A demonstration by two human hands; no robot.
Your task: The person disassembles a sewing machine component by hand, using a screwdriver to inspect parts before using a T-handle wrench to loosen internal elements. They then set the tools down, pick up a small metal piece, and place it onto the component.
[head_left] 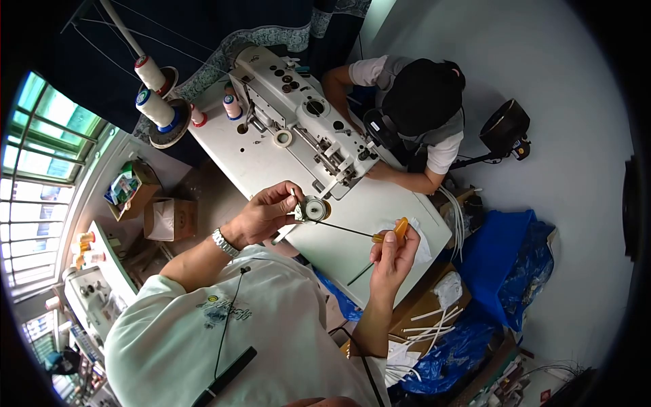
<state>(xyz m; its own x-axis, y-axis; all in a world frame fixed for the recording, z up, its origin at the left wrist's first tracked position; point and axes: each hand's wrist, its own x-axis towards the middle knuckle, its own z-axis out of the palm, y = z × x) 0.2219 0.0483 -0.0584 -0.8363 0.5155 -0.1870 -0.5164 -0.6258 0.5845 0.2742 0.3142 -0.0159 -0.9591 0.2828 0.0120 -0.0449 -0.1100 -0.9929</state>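
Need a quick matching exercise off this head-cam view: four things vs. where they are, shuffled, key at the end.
Things:
1. screwdriver
2. wristwatch
3. sewing machine
4. round metal part

Places:
A. on the white table
B. at the fingertips of the left hand
C. in the right hand
D. around the left wrist

Pairs: 1-C, 2-D, 3-A, 4-B

Glaring window (51,183) at left, black fisheye corners; edges perhaps soft
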